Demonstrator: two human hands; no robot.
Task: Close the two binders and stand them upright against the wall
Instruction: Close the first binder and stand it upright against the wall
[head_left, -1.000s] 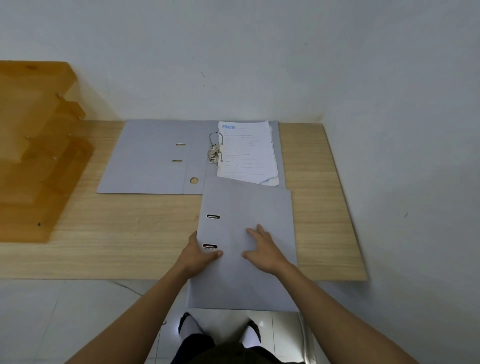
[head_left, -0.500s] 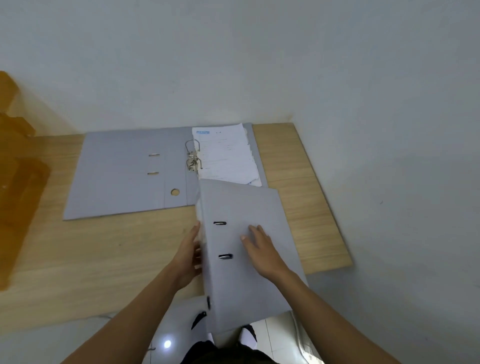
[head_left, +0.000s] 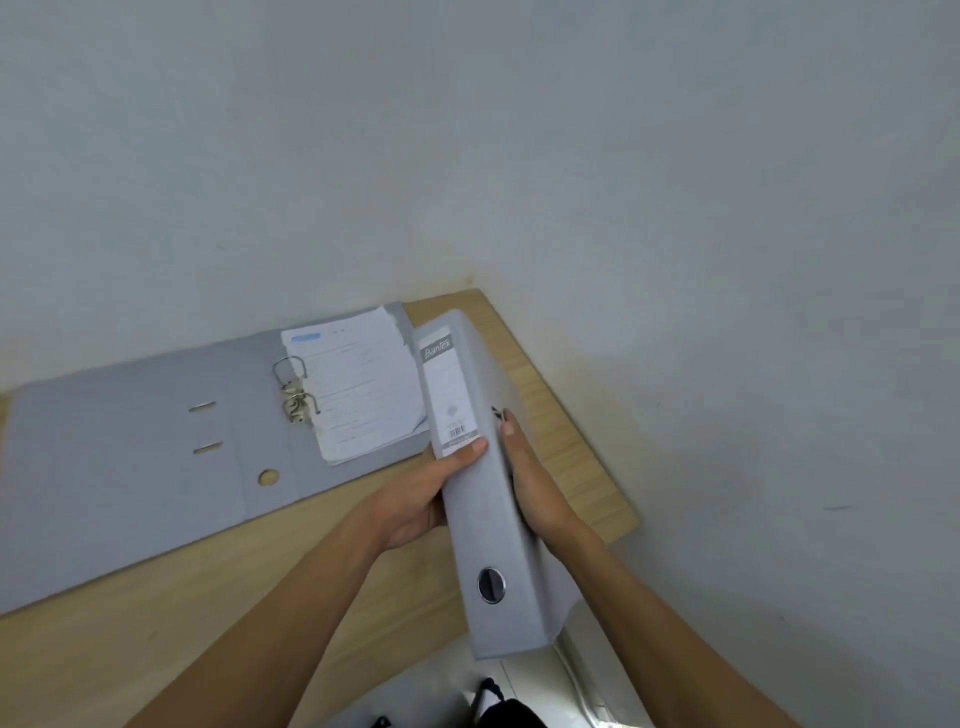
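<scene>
- Fingers of the left hand (head_left: 415, 499) wrap the left cover of the closed binder (head_left: 485, 499), thumb on its spine; the right hand (head_left: 530, 488) presses flat against the right cover.
- The closed binder is held spine-up above the worktop (head_left: 566, 415), right of the open binder (head_left: 156, 447) lying flat with papers (head_left: 363, 384).
- Best next: keep both covers squeezed, tip it upright, and set its bottom edge down flush against the far wall (head_left: 467, 156).

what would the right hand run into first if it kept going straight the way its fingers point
Probably the back wall. The right hand, flat on the closed binder, points away over the table's bare far right corner; nothing else shows in that line, though depth is unclear.
</scene>
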